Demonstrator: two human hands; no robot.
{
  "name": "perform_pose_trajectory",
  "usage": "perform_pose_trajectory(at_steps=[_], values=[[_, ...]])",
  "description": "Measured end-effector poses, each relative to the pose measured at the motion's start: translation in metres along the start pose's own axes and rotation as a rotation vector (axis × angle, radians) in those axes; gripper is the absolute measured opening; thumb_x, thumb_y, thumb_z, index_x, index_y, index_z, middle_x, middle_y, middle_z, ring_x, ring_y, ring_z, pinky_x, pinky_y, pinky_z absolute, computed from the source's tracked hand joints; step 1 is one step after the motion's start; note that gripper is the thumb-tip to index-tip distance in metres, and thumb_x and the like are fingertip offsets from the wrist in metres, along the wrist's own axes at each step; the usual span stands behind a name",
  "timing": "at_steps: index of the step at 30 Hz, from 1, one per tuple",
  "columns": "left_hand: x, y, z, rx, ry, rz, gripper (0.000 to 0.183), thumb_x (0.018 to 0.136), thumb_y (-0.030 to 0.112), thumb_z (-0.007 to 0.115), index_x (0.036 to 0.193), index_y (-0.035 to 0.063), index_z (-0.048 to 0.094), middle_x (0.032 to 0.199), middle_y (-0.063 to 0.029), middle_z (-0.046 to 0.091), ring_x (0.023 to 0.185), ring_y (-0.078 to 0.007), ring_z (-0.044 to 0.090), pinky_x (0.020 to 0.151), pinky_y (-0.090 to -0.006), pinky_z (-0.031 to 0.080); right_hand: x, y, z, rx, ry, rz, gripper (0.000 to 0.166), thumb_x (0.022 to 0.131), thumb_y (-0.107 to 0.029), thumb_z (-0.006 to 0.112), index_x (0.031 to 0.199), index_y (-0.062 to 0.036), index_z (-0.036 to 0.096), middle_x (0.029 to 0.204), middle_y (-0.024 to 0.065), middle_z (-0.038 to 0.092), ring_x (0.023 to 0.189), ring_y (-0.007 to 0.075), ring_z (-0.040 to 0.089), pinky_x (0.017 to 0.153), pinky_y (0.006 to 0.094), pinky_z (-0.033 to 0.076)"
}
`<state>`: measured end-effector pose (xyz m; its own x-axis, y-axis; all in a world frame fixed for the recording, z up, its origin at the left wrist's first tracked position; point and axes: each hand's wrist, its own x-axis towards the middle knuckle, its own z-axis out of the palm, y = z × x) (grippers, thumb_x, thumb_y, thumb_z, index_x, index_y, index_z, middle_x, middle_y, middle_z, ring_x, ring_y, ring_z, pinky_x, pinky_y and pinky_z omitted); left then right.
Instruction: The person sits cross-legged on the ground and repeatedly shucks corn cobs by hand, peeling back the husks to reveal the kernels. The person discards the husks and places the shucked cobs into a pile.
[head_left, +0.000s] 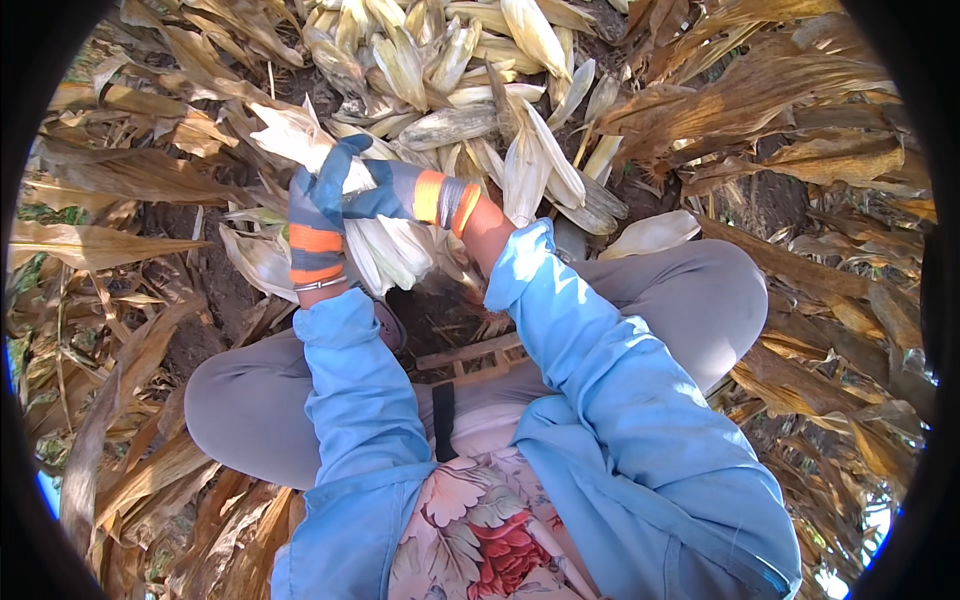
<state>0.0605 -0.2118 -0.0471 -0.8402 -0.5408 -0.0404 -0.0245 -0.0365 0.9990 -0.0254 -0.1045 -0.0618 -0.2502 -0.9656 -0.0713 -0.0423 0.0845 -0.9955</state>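
Both hands wear grey gloves with dark blue palms and orange bands. My left hand (319, 191) is closed round an ear of corn in pale husk (296, 135), whose papery tip points to the upper left. Against the lower end of the same ear, my right hand (379, 187) is gripping; its fingers are partly hidden. Loose whitish husks (390, 251) lie or hang just below the hands. Beyond them is a heap of corn ears in dry husks (450, 124).
Dry brown corn leaves (780, 97) and stalks surround me on both sides. My bent knees (675, 300) flank the work area. A slatted wooden piece (480, 360) sits near my lap, and a single husk (652, 234) lies by my right knee.
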Motion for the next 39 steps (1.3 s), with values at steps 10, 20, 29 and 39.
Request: perform_pose_trajectory(at_steps=[10, 20, 29, 39], values=[[0.005, 0.002, 0.015, -0.502, 0.133, -0.055, 0.032, 0.078, 0.014, 0.058, 0.103, -0.0038, 0.052, 0.089, -0.0152, 0.06, 0.069, -0.0216, 0.059, 0.064, -0.0324, 0.05, -0.081, 0.093, -0.124, -1.015, 1.096, 0.881, 0.05, 0.065, -0.038, 0.068, 0.104, -0.0094, 0.054, 0.105, 0.0116, 0.052, 0.099, 0.0314, 0.049, 0.083, 0.0406, 0.041], [0.011, -0.028, 0.048, -0.519, 0.092, -0.307, 0.023, 0.074, 0.015, 0.065, 0.09, 0.0018, 0.057, 0.061, 0.0009, 0.045, 0.047, -0.011, 0.043, 0.054, -0.0299, 0.047, -0.137, 0.166, -0.184, -0.532, 1.029, 0.812, 0.03, 0.07, -0.026, 0.065, 0.094, -0.0082, 0.063, 0.086, 0.0129, 0.063, 0.076, 0.0294, 0.059, 0.07, 0.0384, 0.045], [0.006, -0.062, 0.093, -0.39, -0.001, -0.447, 0.027, 0.07, 0.015, 0.069, 0.093, 0.0058, 0.057, 0.07, 0.0006, 0.052, 0.044, -0.0094, 0.039, 0.048, -0.0295, 0.044, -0.139, 0.131, -0.219, -0.096, 0.754, 0.704, 0.031, 0.073, -0.02, 0.067, 0.099, -0.0052, 0.058, 0.071, 0.0025, 0.058, 0.054, 0.0153, 0.047, 0.047, 0.0308, 0.039], [-0.003, -0.069, 0.142, -0.37, -0.091, -0.52, 0.037, 0.067, 0.023, 0.071, 0.094, 0.0023, 0.057, 0.08, -0.0072, 0.059, 0.055, -0.0149, 0.051, 0.047, -0.0267, 0.044, -0.122, 0.035, -0.181, -0.387, 0.575, 0.635, 0.026, 0.069, -0.021, 0.066, 0.085, -0.0017, 0.06, 0.068, 0.001, 0.055, 0.055, 0.0117, 0.045, 0.048, 0.0266, 0.037]])
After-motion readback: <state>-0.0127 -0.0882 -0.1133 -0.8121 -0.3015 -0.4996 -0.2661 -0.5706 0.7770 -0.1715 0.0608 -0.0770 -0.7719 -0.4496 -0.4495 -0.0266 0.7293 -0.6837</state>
